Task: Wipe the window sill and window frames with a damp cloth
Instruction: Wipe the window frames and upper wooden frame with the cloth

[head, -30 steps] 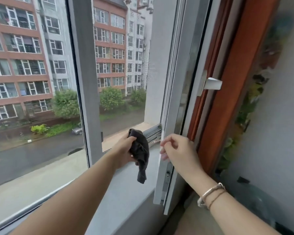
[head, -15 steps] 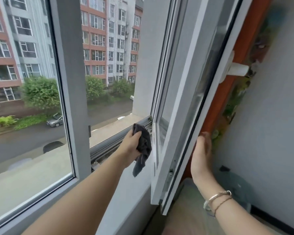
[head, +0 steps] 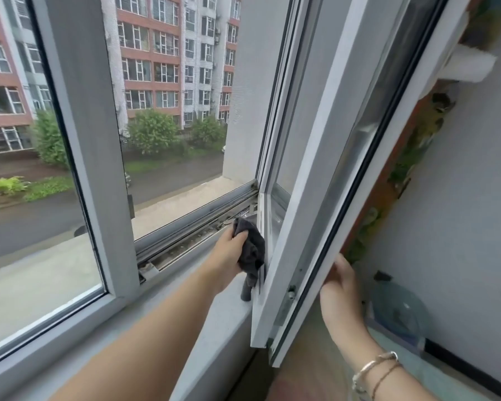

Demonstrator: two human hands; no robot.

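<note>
Dark cloth [head: 250,250] hanging lengthwise down, gripped by left hand [head: 229,250], right hand [head: 340,287] flat against open sash [head: 315,198]

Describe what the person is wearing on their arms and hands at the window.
Both forearms are bare, with no sleeves in view, and neither hand wears a glove. The left hand shows no rings or bands. Below the right hand, the wrist carries two bracelets: a pale, silvery bangle and a thinner brownish cord or chain bracelet just beside it. No watch shows on either wrist.
</note>
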